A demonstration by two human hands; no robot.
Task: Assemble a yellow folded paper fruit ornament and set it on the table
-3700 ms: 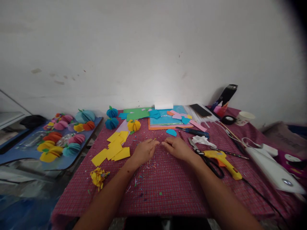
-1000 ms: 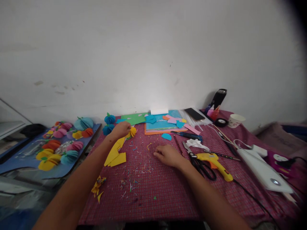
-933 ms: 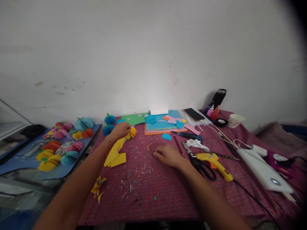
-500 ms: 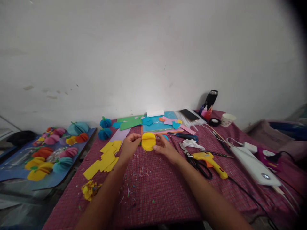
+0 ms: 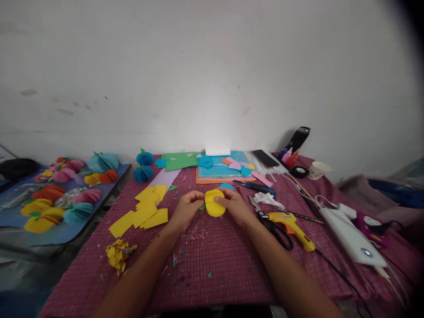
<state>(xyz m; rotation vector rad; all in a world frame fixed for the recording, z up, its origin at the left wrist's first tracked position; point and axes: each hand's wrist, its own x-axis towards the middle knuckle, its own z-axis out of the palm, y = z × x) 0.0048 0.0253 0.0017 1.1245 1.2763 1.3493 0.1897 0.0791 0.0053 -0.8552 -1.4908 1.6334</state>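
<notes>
My right hand [image 5: 236,206] pinches a stack of yellow paper circles [image 5: 214,208], folded along a crease, with the thumb on its face. Just left of it, my left hand [image 5: 188,209] is closed, thumb and finger together, around a small green paper piece [image 5: 202,206] that shows at the fingertips. Whether that piece touches the circles I cannot tell. Beyond the left hand a green paper leaf [image 5: 173,187] lies on the red checked cloth. Yellow paper rectangles [image 5: 145,212] overlap to the left, and a crumpled yellow paper ball [image 5: 119,255] sits nearer me.
Scissors [image 5: 270,225] and a yellow glue gun [image 5: 294,226] lie at right, with a white power bank [image 5: 353,236] farther over. Coloured sheets [image 5: 181,164] and a phone [image 5: 265,158] are behind. Paper pumpkins [image 5: 143,173] stand at back left; more cover a blue board [image 5: 71,227].
Both hands have come closer to me with the yellow circles, which are now tilted. My right fingers have closed over their right side. The view has shifted slightly.
</notes>
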